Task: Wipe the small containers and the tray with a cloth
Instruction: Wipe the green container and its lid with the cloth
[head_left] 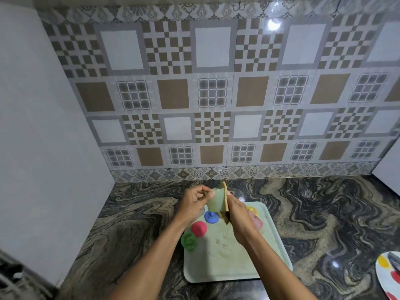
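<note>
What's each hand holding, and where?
Left hand grips the pale green cup at its upper edge; right hand holds the tan cloth by its lower half.

The surface is polished stone, swirl-veined and glossy, and the glazed wall tiles shine too. The tray is smooth, matt plastic with a rough, grainy film on its floor. The container is probably smooth plastic as well; the cloth is thin and matt
</note>
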